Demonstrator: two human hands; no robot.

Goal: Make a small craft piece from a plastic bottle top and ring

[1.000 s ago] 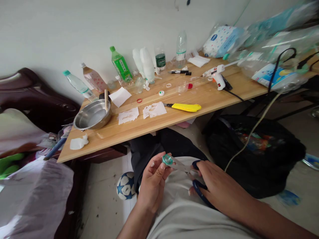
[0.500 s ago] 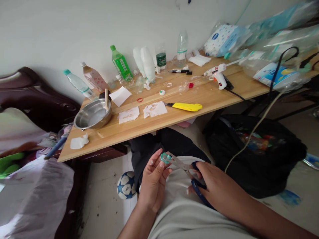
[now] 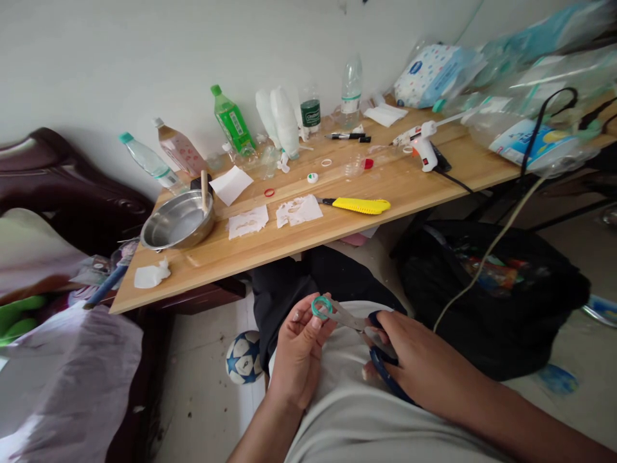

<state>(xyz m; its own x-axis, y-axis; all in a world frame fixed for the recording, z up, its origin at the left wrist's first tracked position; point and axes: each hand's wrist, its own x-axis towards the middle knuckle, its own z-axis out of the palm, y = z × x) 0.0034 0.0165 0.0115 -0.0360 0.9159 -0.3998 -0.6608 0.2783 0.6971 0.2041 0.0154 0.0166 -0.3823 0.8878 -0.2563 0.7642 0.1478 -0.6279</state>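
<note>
Between thumb and fingers, my left hand (image 3: pixel 299 347) pinches a small teal plastic ring (image 3: pixel 315 302), which looks like the neck piece of a bottle. My right hand (image 3: pixel 409 350) is closed round the dark blue handles of a pair of scissors (image 3: pixel 355 321). The blade tips reach the ring's right side, and one seems to lie inside its opening. Both hands are above my lap, in front of the table edge. Fine detail where the blades meet the plastic is too small to make out.
On the wooden table (image 3: pixel 212 260) are a steel bowl (image 3: pixel 193 241), a yellow utility knife (image 3: pixel 361 206), a glue gun (image 3: pixel 424 151), paper scraps (image 3: pixel 248 222) and several bottles, including a green one (image 3: pixel 234 122). Below are a black bag (image 3: pixel 482 321) and a ball (image 3: pixel 243 357).
The teal ring has turned so its opening shows more plainly. The scissor blades are closer together than before, still at the ring. The view has shifted slightly.
</note>
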